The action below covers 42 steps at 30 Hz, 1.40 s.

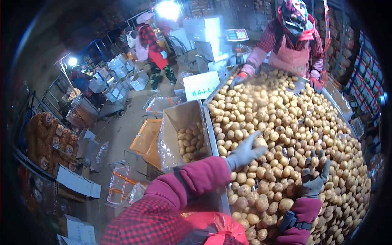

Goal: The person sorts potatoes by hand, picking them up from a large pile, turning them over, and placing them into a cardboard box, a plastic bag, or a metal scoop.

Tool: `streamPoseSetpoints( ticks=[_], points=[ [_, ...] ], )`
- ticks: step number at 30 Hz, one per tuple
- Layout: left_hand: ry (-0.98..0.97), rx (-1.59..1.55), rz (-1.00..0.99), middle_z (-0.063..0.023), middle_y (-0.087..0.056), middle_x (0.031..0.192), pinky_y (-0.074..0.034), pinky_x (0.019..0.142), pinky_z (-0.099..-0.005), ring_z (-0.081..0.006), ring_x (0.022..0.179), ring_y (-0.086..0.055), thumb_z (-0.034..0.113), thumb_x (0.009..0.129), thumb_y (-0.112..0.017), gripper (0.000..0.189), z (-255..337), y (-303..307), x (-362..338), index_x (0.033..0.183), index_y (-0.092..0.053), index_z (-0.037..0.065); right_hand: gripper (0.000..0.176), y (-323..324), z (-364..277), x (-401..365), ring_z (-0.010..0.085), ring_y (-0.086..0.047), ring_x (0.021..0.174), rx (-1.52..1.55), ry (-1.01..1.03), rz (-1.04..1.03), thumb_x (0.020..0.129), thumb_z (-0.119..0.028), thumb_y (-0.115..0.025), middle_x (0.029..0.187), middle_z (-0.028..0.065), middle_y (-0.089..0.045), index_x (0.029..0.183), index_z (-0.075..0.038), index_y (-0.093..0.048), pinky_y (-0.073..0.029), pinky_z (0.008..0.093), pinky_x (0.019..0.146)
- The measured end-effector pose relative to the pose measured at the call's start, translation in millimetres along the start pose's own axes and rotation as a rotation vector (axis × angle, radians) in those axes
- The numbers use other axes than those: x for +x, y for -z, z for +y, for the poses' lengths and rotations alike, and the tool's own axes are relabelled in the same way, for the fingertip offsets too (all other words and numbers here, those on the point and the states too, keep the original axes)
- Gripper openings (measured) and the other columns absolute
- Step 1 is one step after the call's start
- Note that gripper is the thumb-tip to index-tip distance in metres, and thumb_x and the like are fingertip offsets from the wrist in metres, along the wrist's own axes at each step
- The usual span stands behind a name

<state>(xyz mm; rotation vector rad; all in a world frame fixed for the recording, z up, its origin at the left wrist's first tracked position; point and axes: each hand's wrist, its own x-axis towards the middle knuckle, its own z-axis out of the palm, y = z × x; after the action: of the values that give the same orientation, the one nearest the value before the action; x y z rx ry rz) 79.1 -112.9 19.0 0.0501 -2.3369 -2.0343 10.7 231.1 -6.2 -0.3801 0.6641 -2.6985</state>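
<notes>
A wide metal table point(223, 195) is heaped with loose potatoes point(281, 139), large and small. My left hand point(246, 152), in a grey glove, reaches over the left part of the heap. Its thumb and fingers are closed around a potato point(260, 142). Lower right, my right hand point(313, 181), gloved in grey too, is cupped just above the potatoes. A small potato point(314, 161) sits between its curled fingers. Beside the table's left edge stands a lined cardboard box point(169, 141) with several potatoes in its bottom.
Across the table a co-worker point(292, 53) has both gloved hands at the heap. A white sign point(201, 85) stands by the table's corner. Left on the floor are an orange crate point(146, 136) and stacked net sacks point(51, 141). Another person point(150, 49) stands farther back near white boxes.
</notes>
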Motion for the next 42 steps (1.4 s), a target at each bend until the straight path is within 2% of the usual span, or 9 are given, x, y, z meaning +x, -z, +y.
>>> streamPoseSetpoints(
  ticks=[2, 6, 8, 10, 14, 18, 21, 24, 42],
  points=[
    [-0.304, 0.512, 0.126, -0.0209, -0.055, 0.149, -0.046, 0.114, -0.0435, -0.0363, 0.129, -0.06, 0.04, 0.09, -0.081, 0.087, -8.6, -23.6, 6.0, 0.158, -0.041, 0.005, 0.056, -2.7, -2.8, 0.8, 0.0257, -0.066, 0.123, -0.044, 0.05, 0.098, 0.11, -0.048, -0.05, 0.153, 0.0127, -0.055, 0.157, -0.019, -0.048, -0.062, 0.0374, 0.077],
    [-0.611, 0.638, -0.492, -0.0216, -0.05, 0.151, -0.038, 0.119, -0.0504, -0.0399, 0.139, -0.05, 0.037, 0.082, -0.079, 0.091, 36.7, -77.9, -58.6, 0.158, -0.04, 0.005, 0.054, -25.2, -2.3, -2.6, 0.0251, -0.067, 0.117, -0.116, 0.109, 0.258, 0.108, -0.049, -0.052, 0.146, 0.01, -0.06, 0.153, -0.018, -0.052, -0.06, 0.036, 0.074],
    [-0.989, 0.502, -0.594, -0.0191, -0.049, 0.152, -0.037, 0.113, -0.0587, -0.0378, 0.142, -0.048, 0.038, 0.08, -0.08, 0.097, -9.8, -118.2, -86.8, 0.16, -0.037, 0.006, 0.054, -34.2, -2.1, -4.1, 0.0248, -0.068, 0.115, -0.136, 0.11, 0.315, 0.107, -0.05, -0.053, 0.142, 0.0086, -0.062, 0.15, -0.018, -0.055, -0.059, 0.0353, 0.072],
    [-0.931, 0.464, -0.613, -0.0181, -0.05, 0.152, -0.034, 0.11, -0.0632, -0.0383, 0.143, -0.046, 0.042, 0.076, -0.082, 0.108, -39.9, -139.2, -94.5, 0.164, -0.031, 0.007, 0.054, -40.7, -4.7, -5.7, 0.0245, -0.069, 0.112, -0.16, 0.12, 0.369, 0.106, -0.051, -0.054, 0.138, 0.0072, -0.065, 0.148, -0.017, -0.057, -0.058, 0.0346, 0.071],
    [-0.788, 0.592, -0.687, -0.0132, -0.053, 0.145, -0.036, 0.11, -0.0603, -0.0351, 0.139, -0.048, 0.039, 0.078, -0.077, 0.073, 10.4, -124.4, -80.3, 0.14, -0.053, 0.009, 0.053, -48.0, -12.6, -6.6, 0.024, -0.07, 0.107, -0.176, 0.162, 0.462, 0.105, -0.052, -0.056, 0.131, 0.0045, -0.07, 0.143, -0.016, -0.062, -0.056, 0.0332, 0.068],
    [-1.359, 0.635, -0.483, -0.0138, -0.054, 0.142, -0.039, 0.102, -0.0716, -0.0393, 0.138, -0.05, 0.03, 0.091, -0.065, 0.041, -24.0, -136.4, -86.2, 0.13, -0.061, 0.022, 0.049, -43.8, -39.7, -10.8, 0.0191, -0.065, 0.088, -0.128, 0.255, 0.437, 0.104, -0.051, -0.058, 0.113, 0.0049, -0.074, 0.141, -0.019, -0.065, -0.055, 0.0368, 0.07],
    [-1.256, 0.642, -0.581, -0.0142, -0.056, 0.135, -0.039, 0.102, -0.0735, -0.0403, 0.137, -0.05, 0.032, 0.089, -0.067, 0.036, -9.4, -142.3, -75.6, 0.123, -0.061, 0.019, 0.042, -19.7, -48.8, -14.5, 0.0296, -0.063, 0.114, -0.084, 0.294, 0.385, 0.103, -0.051, -0.063, 0.149, 0.0138, -0.06, 0.124, -0.017, -0.074, -0.057, 0.0345, 0.074],
    [-1.218, 0.77, -0.545, -0.0144, -0.056, 0.127, -0.04, 0.1, -0.0722, -0.0385, 0.133, -0.051, 0.035, 0.075, -0.074, 0.048, -4.9, -156.5, -43.0, 0.116, -0.062, 0.014, 0.056, -4.2, -51.3, -14.6, 0.0294, -0.057, 0.135, 0.153, 0.144, -0.104, 0.112, -0.048, -0.044, 0.166, 0.0147, -0.041, 0.161, -0.021, -0.044, -0.057, 0.0452, 0.094],
    [-1.146, 1.197, -0.345, -0.0085, -0.052, 0.152, -0.038, 0.106, -0.0704, -0.0413, 0.135, -0.052, 0.028, 0.089, -0.061, 0.054, -63.2, -120.9, 86.3, 0.142, -0.057, 0.038, 0.058, -6.7, -32.4, -19.7, 0.0304, -0.064, 0.126, -0.09, 0.344, 0.25, 0.112, -0.048, -0.045, 0.161, 0.0141, -0.049, 0.162, -0.019, -0.041, -0.06, 0.0403, 0.085]
  ],
)
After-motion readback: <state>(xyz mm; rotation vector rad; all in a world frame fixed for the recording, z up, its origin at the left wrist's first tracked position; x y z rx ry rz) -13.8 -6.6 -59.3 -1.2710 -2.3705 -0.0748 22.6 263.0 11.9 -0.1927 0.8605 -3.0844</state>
